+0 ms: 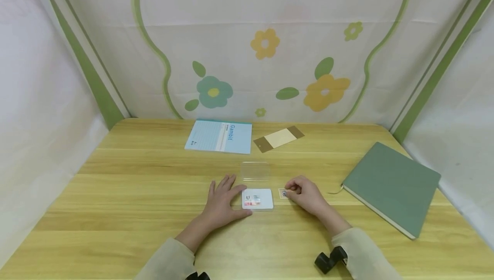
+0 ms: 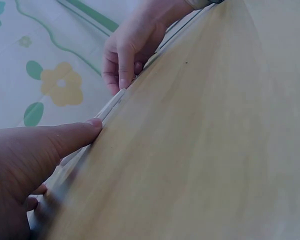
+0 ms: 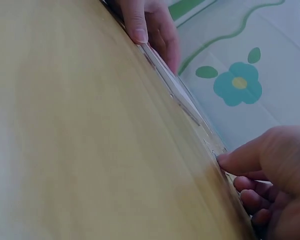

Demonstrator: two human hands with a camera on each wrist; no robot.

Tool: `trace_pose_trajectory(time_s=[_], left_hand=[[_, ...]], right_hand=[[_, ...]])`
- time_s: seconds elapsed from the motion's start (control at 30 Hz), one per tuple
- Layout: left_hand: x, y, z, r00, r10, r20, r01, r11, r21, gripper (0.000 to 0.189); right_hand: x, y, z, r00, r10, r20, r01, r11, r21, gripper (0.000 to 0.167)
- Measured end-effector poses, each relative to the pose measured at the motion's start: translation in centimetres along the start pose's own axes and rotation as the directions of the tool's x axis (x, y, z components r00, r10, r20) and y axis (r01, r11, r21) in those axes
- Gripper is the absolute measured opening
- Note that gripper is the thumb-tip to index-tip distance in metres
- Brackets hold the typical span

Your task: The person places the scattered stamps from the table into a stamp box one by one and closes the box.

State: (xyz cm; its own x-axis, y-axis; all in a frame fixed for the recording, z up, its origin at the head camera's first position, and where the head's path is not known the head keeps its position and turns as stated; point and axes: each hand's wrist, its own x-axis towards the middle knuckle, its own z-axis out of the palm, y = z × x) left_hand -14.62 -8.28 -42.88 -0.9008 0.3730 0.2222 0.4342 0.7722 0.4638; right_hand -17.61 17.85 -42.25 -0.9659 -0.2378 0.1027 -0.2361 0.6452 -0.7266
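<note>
The head camera looked forward and down from above the near side of the table [image 1: 115, 228], far enough back to take in the left hand [image 1: 223, 200], the right hand [image 1: 306, 196] and the flowered cloth [image 1: 231, 14] beyond. The left wrist camera sat low and close behind its hand, steeply tilted, facing across the tabletop to the right and far side, where a yellow flower [image 2: 50, 92] showed. The right wrist camera, likewise low, close and tilted, faced left toward a blue-green flower [image 3: 225, 87]. All three views shared both hands and the white card [image 1: 265, 203].
</note>
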Motion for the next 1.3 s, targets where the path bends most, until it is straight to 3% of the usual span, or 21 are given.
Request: trace_pose_trajectory(time_s=[0.43,0.67,0.8,0.97,1.13,1.3], left_hand=[[0.0,0.0,-0.1,1.0,-0.002,-0.001,0.002,1.0,-0.004,0.064],[0.0,0.1,-0.1,1.0,0.004,0.0,-0.004,1.0,-0.002,0.064],[0.0,0.1,-0.1,1.0,0.004,0.002,-0.004,1.0,0.0,0.064],[0.0,0.2,-0.2,1.0,0.004,0.0,-0.004,1.0,-0.003,0.064],[0.0,0.2,-0.2,1.0,-0.003,0.005,0.003,1.0,-0.001,0.064],[0.0,0.2,-0.2,1.0,-0.005,0.007,0.005,1.0,0.009,0.064]], right_hand=[[-0.1,-0.4,0.2,1.0,0.025,-0.012,-0.025,1.0,-0.005,0.016],[-0.1,-0.3,0.3,0.998,-0.054,-0.032,0.054,0.998,0.024,0.017],[0.0,-0.3,0.3,0.998,-0.04,-0.054,0.042,0.999,0.033,0.014],[0.5,-0.9,0.1,0.997,0.03,-0.077,-0.022,0.995,0.097,0.011],[1.1,-2.5,0.2,0.993,0.052,-0.105,-0.03,0.979,0.203,0.011],[1.0,-3.8,1.2,0.996,0.076,-0.039,-0.06,0.95,0.306,0.012]])
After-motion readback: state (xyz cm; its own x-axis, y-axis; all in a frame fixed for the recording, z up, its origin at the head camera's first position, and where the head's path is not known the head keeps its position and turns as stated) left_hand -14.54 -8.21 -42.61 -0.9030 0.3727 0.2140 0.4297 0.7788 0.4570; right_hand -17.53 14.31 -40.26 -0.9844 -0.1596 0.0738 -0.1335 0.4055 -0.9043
